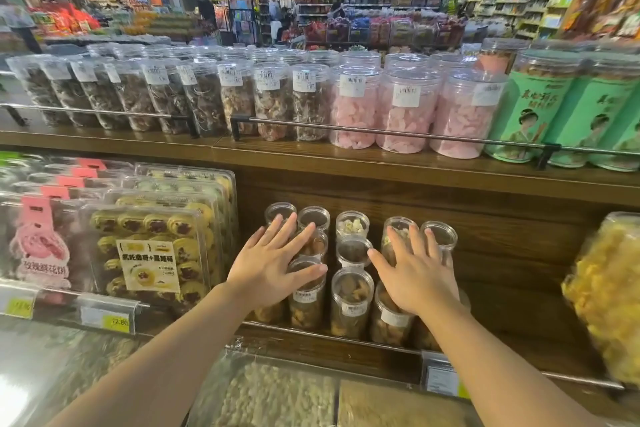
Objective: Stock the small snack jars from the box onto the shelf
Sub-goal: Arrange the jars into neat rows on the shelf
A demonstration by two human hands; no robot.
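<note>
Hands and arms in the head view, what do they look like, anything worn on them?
Both arms are bare as far as the frame shows: no sleeves, gloves, watch or bracelet. The left hand and right hand show no rings on the fingers. Nails look short and unpainted, though the picture is soft.

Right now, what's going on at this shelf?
A person is stocking small snack jars on the lower shelf of a shop display. Both hands are spread flat with straight fingers: the left hand lies over the jars on the left of the cluster, the right hand over those on the right. Neither grips a jar. The jars stand upright in rows behind a rail. No box is in view.
</note>
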